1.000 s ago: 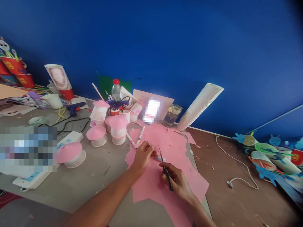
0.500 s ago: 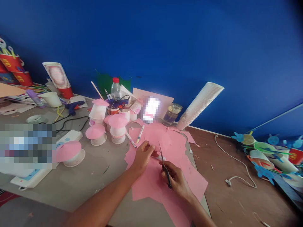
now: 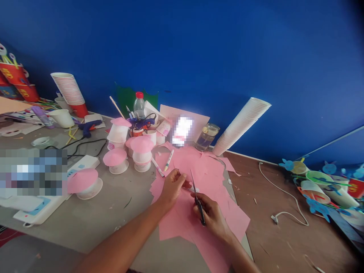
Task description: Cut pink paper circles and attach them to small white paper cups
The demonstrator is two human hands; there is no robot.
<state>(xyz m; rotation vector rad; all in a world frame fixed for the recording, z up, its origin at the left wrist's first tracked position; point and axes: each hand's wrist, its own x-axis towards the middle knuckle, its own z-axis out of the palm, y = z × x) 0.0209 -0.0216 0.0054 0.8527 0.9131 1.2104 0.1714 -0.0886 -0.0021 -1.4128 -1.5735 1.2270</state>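
Note:
My right hand [image 3: 212, 214] is closed round the dark handles of a pair of scissors [image 3: 201, 210], whose blades point up and away from me. My left hand [image 3: 172, 189] is closed in a pinch on a piece of pink paper [image 3: 196, 168], close to the scissor blades. The edges of that piece blend into the pink sheets [image 3: 179, 223] spread beneath both hands. A white marker [image 3: 169, 161] and a second marker [image 3: 157, 167] lie just beyond my left hand. Another small white and reddish item, partly hidden, lies between my hands.
White cups with pink paper tops [image 3: 116, 161] stand to the left, near a white power strip [image 3: 57, 193] and a glue gun [image 3: 90, 128]. Behind are a glass jar [image 3: 207, 136], a bright phone [image 3: 182, 131] and a leaning cup stack [image 3: 241, 125]. A white cable [image 3: 284, 193] lies right.
Both hands, the paper and the scissors stay nearly in place. The view shifts only slightly.

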